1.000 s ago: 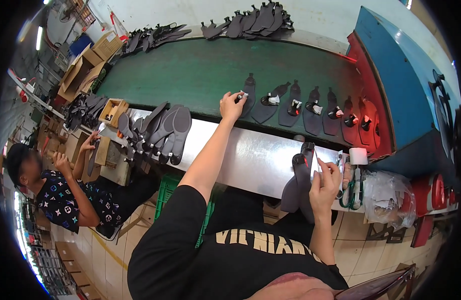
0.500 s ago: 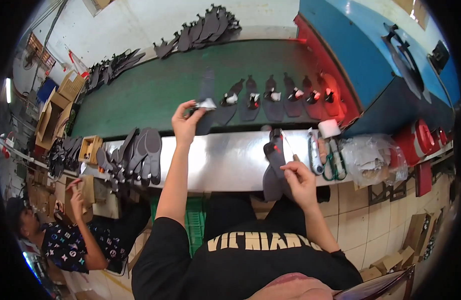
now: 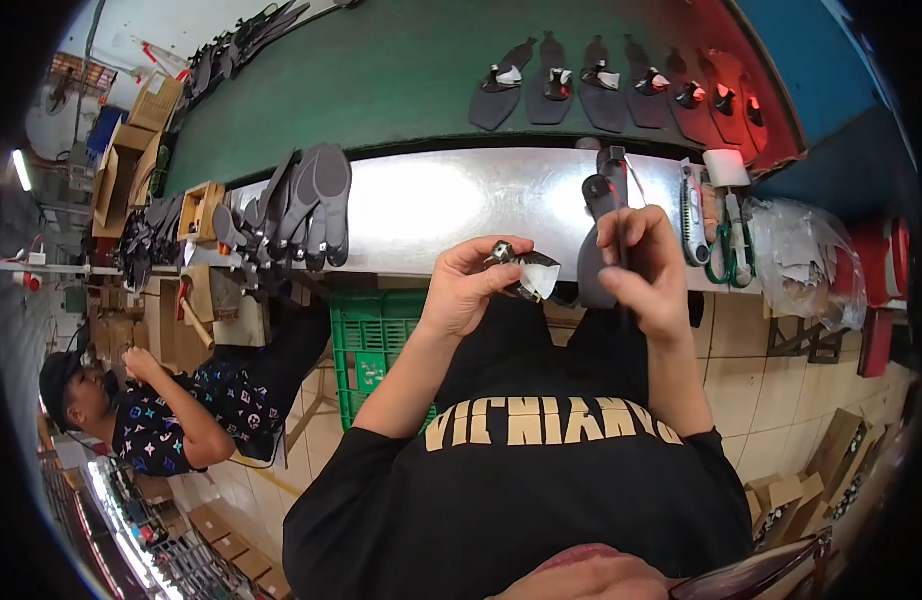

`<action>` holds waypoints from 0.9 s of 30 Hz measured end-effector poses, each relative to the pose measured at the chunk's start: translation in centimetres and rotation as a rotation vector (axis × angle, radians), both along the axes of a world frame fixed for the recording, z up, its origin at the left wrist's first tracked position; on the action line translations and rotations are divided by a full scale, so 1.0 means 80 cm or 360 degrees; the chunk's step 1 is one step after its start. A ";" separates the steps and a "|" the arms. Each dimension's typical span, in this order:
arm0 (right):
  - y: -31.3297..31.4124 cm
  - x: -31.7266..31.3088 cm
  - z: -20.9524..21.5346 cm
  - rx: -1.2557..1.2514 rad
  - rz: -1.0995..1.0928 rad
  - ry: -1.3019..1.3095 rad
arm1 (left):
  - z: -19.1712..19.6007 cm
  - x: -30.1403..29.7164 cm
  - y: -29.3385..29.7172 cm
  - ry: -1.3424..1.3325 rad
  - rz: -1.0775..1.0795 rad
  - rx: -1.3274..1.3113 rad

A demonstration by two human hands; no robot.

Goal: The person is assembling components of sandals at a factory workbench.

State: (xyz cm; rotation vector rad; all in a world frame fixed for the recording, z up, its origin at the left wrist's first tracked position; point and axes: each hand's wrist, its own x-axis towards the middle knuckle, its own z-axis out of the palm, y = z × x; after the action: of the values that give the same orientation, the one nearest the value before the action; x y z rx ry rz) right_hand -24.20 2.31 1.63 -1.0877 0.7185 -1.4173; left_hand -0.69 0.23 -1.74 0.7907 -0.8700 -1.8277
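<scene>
My left hand pinches a small black and white shoe piece in front of my chest, below the shiny metal worktop. My right hand is closed on a dark shoe sole held upright, together with a thin dark tool between the fingers. The two hands are close together, the piece almost touching the sole. On the green conveyor belt beyond the worktop lies a row of dark soles, each with a small piece on it.
A stack of dark soles leans on the worktop's left end. Green scissors, a tape roll and a plastic bag lie at the right. A green crate stands under the bench. Another person sits at lower left.
My left hand has come back from the conveyor belt to my chest with a small piece in it. My right hand with the sole has risen toward it.
</scene>
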 end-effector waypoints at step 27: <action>0.019 0.023 -0.019 -0.0326 -0.0183 0.1014 | 0.003 0.006 -0.007 -0.0119 0.0054 -0.0175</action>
State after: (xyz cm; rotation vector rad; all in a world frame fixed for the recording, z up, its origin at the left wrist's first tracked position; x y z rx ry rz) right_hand -22.33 3.86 0.08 -1.7150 1.1147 -1.2561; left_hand -0.22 -0.34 -1.50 0.8034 -0.9910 -1.7143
